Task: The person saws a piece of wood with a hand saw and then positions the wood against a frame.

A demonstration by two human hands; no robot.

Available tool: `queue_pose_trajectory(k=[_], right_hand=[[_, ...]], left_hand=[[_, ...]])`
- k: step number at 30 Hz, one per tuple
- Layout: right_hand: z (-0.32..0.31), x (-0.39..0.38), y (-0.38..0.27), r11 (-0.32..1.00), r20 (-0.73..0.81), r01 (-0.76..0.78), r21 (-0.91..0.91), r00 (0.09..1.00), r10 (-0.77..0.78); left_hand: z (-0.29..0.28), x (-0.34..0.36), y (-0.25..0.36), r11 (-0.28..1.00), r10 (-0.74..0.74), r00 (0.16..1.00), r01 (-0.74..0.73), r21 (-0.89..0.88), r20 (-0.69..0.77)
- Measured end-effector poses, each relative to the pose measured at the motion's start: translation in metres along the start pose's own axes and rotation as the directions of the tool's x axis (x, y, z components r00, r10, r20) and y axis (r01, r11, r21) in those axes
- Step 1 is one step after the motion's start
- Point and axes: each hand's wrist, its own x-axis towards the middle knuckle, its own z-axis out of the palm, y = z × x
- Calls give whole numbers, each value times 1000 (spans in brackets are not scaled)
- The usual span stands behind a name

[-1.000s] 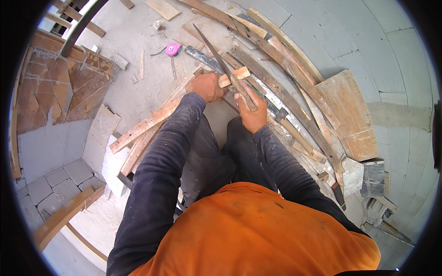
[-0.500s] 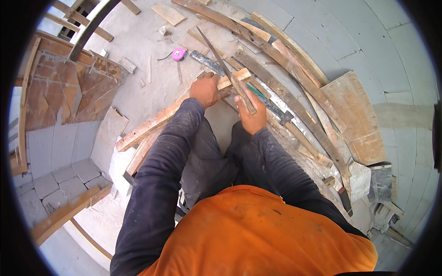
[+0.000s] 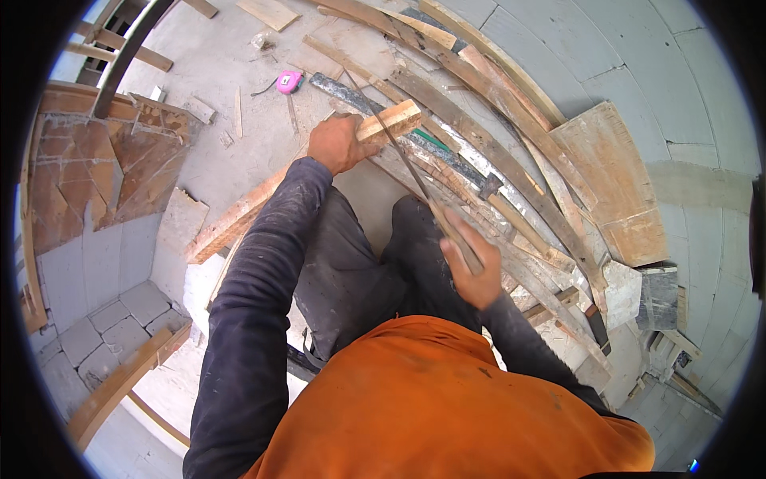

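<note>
My left hand (image 3: 339, 144) is wrapped round a long squared timber (image 3: 257, 203), close to its far right end. The timber slants from the lower left up past my left knee. My right hand (image 3: 477, 267) grips the wooden handle of a handsaw (image 3: 408, 165), out over my right thigh. Its narrow blade, seen nearly edge-on, lies across the timber just right of my left fingers and points up and away. Whether the teeth have cut into the wood cannot be made out.
A pink tape measure (image 3: 289, 81) lies on the dusty floor ahead. Long boards (image 3: 471, 128) are heaped to the right, with a hammer (image 3: 492, 188) among them. A wide plywood piece (image 3: 613, 184) rests by the grey block wall (image 3: 638, 64). A brown panel (image 3: 120, 156) stands at left.
My right hand has pulled back toward my body and to the right, drawing the saw along across the timber. My left hand keeps its hold, and the whole view has shifted slightly.
</note>
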Motion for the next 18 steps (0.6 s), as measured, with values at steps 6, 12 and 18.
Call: queue_pose_trajectory(k=[6, 12, 18], right_hand=[[35, 82, 4, 996, -88, 87, 34, 993, -84], [-28, -54, -20, 998, -49, 60, -4, 997, -60], [51, 129, -3, 989, -112, 138, 47, 985, -132]], left_hand=[[-1, 9, 3, 999, -48, 999, 48, -11, 26], [-6, 2, 0, 998, -68, 997, 68, -4, 28], [-4, 9, 16, 1000, -22, 999, 22, 21, 41]])
